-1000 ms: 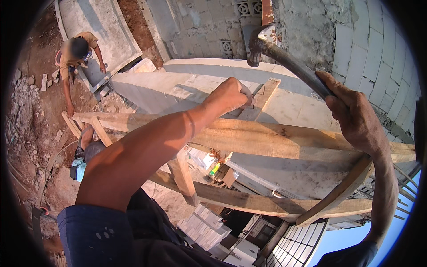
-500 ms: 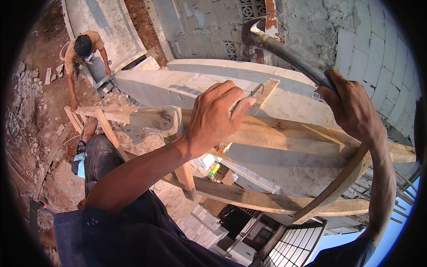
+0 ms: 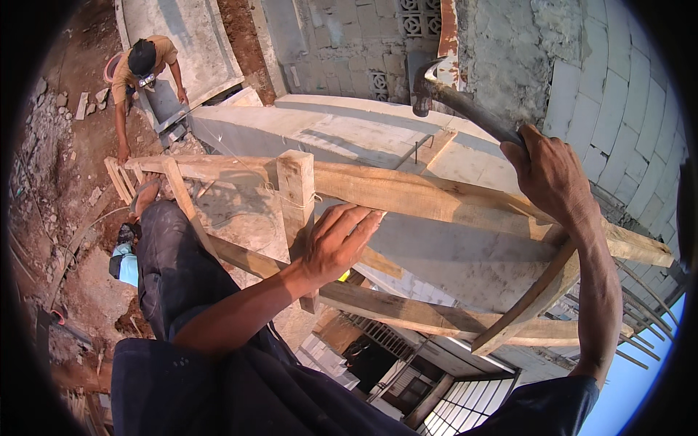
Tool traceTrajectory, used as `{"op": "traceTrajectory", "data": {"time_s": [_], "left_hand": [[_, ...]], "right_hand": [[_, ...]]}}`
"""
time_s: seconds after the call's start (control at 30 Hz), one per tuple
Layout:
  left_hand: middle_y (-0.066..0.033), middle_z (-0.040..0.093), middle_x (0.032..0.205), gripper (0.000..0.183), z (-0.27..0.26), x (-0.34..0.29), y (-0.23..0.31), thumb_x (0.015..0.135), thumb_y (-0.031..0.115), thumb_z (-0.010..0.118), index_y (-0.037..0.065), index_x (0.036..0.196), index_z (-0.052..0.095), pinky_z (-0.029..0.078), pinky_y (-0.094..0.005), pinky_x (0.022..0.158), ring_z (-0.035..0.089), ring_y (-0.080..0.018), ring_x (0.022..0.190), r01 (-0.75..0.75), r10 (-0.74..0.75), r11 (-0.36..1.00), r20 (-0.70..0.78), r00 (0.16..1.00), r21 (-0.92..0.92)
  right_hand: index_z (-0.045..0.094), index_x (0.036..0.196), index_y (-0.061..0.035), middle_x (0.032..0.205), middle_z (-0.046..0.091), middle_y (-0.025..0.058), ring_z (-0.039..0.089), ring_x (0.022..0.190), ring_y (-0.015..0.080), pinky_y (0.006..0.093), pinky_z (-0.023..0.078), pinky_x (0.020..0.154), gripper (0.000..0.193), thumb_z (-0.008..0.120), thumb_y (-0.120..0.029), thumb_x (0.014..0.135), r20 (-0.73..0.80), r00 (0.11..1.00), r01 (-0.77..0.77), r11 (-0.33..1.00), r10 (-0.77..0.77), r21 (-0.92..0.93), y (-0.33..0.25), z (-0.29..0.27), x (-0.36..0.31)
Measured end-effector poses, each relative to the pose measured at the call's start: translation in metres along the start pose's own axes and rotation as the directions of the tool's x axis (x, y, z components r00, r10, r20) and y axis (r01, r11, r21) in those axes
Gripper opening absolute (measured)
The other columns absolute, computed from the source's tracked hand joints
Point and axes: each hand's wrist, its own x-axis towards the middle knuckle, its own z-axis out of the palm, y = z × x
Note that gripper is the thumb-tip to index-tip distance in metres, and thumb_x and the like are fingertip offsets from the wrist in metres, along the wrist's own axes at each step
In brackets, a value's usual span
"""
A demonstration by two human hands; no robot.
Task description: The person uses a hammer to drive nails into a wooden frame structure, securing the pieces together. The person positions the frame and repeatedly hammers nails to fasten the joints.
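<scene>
Long beam [image 3: 436, 196]: wood, with a short post [image 3: 297, 182] at its near side.
Right hand [image 3: 547, 174]: wrapped around the hammer [image 3: 472, 109], toward the long beam's far side.
Left hand [image 3: 338, 240]: near side of the long beam; fingers bent, close together; can't tell if they hold anything.
Nail [image 3: 416, 152]: pokes up just past the long beam.
Other person [image 3: 149, 62]: one hand at the long beam's left end.

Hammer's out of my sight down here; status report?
Right hand gripping hammer, raised. Left hand beside wooden post, contact unclear. Nail upright at cross-strip; neither hand covers it in view.
</scene>
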Motion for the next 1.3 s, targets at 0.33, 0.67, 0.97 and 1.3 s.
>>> {"op": "traceTrajectory", "data": {"time_s": [0.33, 0.67, 0.97, 1.3], "left_hand": [[-0.0093, 0.067, 0.093, 0.032, -0.003, 0.005, -0.004, 0.072, -0.009, 0.073, -0.001, 0.103, 0.071, 0.055, -0.0329, 0.068, 0.065, -0.0242, 0.082, -0.034, 0.034, 0.999, 0.004, 0.999, -0.008], [-0.0068, 0.068, 0.089, 0.028, -0.005, 0.006, -0.003, 0.074, -0.007, 0.072, 0.001, 0.1, 0.073, 0.054, -0.0323, 0.065, 0.064, -0.0221, 0.078, 0.006, -0.006, 1.0, 0.011, 1.0, -0.011], [-0.0052, 0.068, 0.087, 0.025, -0.008, 0.013, 0.001, 0.074, -0.005, 0.074, 0.003, 0.097, 0.074, 0.053, -0.0314, 0.064, 0.064, -0.0204, 0.076, 0.014, -0.014, 1.0, 0.002, 1.0, 0.005], [-0.0044, 0.066, 0.084, 0.029, -0.007, 0.01, -0.003, 0.072, -0.007, 0.074, 0.004, 0.099, 0.074, 0.052, -0.032, 0.062, 0.063, -0.0201, 0.075, 0.014, -0.014, 1.0, 0.038, 0.999, -0.005]], "right_hand": [[0.058, 0.095, -0.0001, 0.064, 0.063, 0.0193, 0.066, 0.063, 0.0344, 0.0474, 0.053, 0.065, 0.027, 0.052, -0.026, 0.1, 0.161, 0.987, 0.021, 1.0, -0.019, -0.015, -0.014, 0.013, 0.0], [0.056, 0.135, -0.0101, 0.076, 0.068, 0.0181, 0.067, 0.067, 0.0331, 0.0471, 0.053, 0.066, 0.036, 0.051, -0.023, 0.101, -0.167, 0.98, -0.079, 0.979, 0.111, 0.19, -0.016, -0.016, 0.001], [0.055, 0.14, -0.0135, 0.078, 0.068, 0.0129, 0.057, 0.054, 0.0221, 0.0388, 0.051, 0.06, 0.039, 0.049, -0.027, 0.103, -0.281, 0.959, 0.035, 0.981, 0.021, 0.192, 0.006, -0.025, 0.015], [0.055, 0.139, -0.0131, 0.091, 0.071, 0.0159, 0.067, 0.075, 0.0251, 0.0418, 0.055, 0.076, 0.037, 0.048, -0.02, 0.103, 0.163, 0.983, 0.065, 0.987, -0.09, 0.149, 0.003, -0.017, 0.023]]}}
